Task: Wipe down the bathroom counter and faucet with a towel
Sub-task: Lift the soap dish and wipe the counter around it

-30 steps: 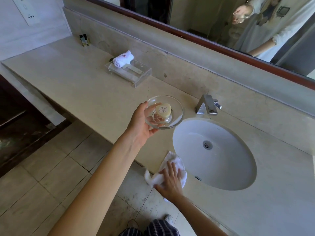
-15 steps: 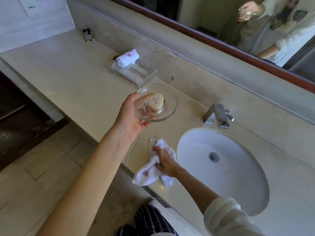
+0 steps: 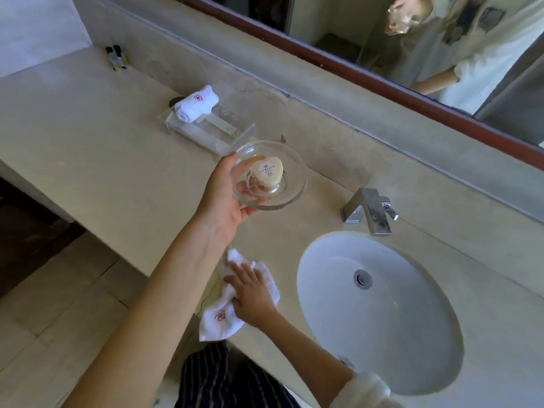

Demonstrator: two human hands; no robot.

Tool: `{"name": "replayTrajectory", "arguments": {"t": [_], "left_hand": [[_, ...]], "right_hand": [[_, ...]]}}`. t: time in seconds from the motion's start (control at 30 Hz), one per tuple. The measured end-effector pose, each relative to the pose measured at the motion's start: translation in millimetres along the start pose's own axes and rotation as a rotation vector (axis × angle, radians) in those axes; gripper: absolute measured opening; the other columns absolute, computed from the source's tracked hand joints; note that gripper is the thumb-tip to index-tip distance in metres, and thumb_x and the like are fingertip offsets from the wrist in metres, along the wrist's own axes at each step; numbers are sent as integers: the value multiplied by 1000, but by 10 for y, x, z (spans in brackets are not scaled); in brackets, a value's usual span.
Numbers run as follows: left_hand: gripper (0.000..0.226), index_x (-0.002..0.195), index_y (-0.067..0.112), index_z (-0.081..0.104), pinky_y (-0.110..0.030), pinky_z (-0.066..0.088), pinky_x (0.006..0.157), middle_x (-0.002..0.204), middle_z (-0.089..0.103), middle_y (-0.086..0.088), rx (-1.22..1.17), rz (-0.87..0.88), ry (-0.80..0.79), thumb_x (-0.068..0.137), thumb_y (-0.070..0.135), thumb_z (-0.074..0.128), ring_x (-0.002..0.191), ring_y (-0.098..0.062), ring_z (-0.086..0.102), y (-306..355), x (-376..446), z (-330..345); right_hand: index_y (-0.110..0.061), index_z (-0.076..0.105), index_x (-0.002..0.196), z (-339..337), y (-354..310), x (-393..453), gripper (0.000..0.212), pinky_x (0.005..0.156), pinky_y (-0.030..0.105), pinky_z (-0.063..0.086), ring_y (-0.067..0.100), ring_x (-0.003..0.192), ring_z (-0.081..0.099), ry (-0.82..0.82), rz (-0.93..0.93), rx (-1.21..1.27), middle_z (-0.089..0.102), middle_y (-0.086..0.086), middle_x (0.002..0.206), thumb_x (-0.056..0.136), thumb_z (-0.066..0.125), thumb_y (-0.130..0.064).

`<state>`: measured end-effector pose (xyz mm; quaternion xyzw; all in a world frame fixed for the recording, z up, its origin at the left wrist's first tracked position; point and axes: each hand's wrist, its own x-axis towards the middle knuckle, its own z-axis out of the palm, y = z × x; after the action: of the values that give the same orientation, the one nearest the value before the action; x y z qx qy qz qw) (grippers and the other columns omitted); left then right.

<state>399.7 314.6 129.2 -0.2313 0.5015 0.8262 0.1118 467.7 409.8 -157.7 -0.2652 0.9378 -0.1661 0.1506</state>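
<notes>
Wiping counter (image 3: 88,160) at sink's (image 3: 379,313) nine o'clock; right hand (image 3: 250,293) flat on towel (image 3: 226,316); left hand (image 3: 223,195) grasping soap dish (image 3: 291,184); faucet (image 3: 368,210) likely unwiped.

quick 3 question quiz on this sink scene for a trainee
1. True or false: the left hand holds the glass dish above the counter.
2. What lies under the right hand? A) towel B) soap C) faucet
3. Fill in: the rolled towel rests on a clear ____.

Key: 1 true; 2 A; 3 tray
</notes>
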Motion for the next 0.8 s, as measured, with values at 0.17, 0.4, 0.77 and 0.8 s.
{"name": "replayTrajectory", "arguments": {"t": [0.17, 0.4, 0.77, 0.8], "left_hand": [[35, 93, 27, 69, -26, 48, 63, 91, 69, 3, 74, -14, -61, 95, 42, 38, 77, -13, 63, 40, 264, 132], [36, 104, 27, 69, -25, 48, 61, 100, 68, 1, 126, -56, -60, 93, 43, 38, 79, -12, 64, 168, 537, 159], [36, 96, 26, 69, -26, 49, 63, 94, 68, 0, 136, -74, -82, 94, 42, 37, 81, -14, 63, 212, 630, 73], [36, 95, 27, 69, -26, 49, 63, 93, 68, 1, 139, -79, -88, 94, 42, 37, 81, -14, 63, 189, 638, 98]], "right_hand": [[-28, 43, 133, -105, 289, 127, 49, 115, 56, 6, 24, 144, 17, -40, -105, -101, 24, -6, 155, 85, 52, -23], [-39, 37, 135, -880, 1212, 775, 52, 105, 58, 23, 24, 141, 13, 37, 494, -51, 11, -3, 155, 87, 49, -23], [-25, 8, 149, -582, 293, 1217, 76, 113, 43, 19, 22, 143, 11, -115, 246, -248, 8, -3, 156, 86, 51, -26], [-24, 9, 149, -527, 275, 1161, 78, 114, 45, 16, 22, 144, 9, -132, 176, -236, 8, -3, 157, 85, 53, -24]]}}
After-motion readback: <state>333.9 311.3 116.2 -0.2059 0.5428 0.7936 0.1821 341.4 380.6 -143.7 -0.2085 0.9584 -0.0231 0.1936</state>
